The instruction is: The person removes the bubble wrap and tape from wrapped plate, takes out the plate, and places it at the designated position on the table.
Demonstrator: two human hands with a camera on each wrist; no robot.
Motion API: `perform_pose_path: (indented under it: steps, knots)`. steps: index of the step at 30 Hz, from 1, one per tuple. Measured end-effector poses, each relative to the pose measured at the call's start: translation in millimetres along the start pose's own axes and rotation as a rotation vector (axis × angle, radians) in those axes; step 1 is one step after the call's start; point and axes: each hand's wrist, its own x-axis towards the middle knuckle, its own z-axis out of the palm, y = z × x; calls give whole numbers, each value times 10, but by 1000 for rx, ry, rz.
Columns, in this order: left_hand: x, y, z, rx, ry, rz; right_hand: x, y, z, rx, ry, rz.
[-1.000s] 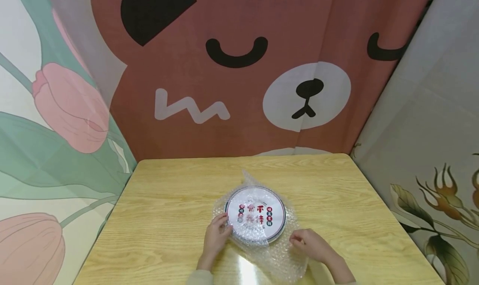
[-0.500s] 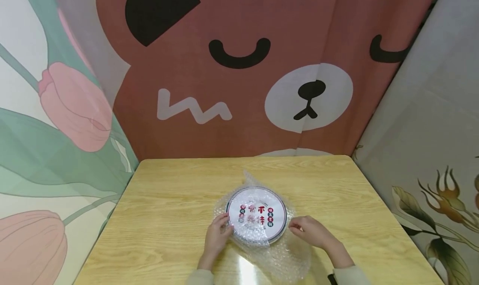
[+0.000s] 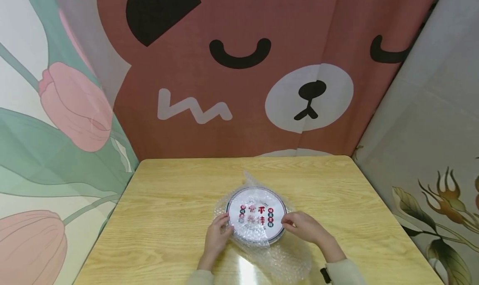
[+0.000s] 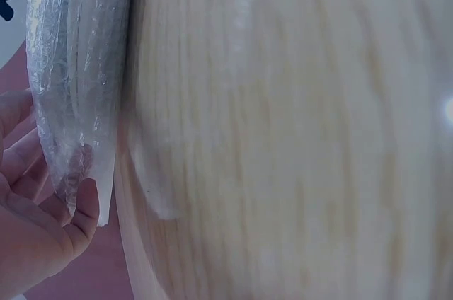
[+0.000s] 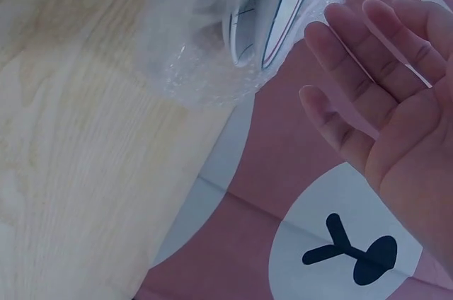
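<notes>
Pinching slippery-looking bubble wrap point(image 3: 290, 258), the left hand point(image 3: 217, 236) is steadying a probably stiff disc point(image 3: 256, 215), best gripped edgewise, beside the parted fingers of the right hand point(image 3: 306, 227).

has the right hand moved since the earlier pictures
Yes. Judged against the wooden table in the head view, the right hand has moved forward and leftward, now at the right edge of the round printed disc.

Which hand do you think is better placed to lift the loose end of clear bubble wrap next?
Probably the right hand: it seems to hold nothing and is nearer the loose clear bubble wrap, while the left hand grips wrap around the round white disc.
</notes>
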Motion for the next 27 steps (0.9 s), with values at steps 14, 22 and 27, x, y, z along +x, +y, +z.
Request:
perform_pose_path:
  steps: [14,22,27]
  knots:
    - [-7,6,1,7,6,7,120,-33,18,-42,-9,-25]
    - [-4,1,1,13,1,-1,197,-40,32,-68,41,-33]
    - [-3,-15,14,6,6,-6,262,-51,50,-110,83,8]
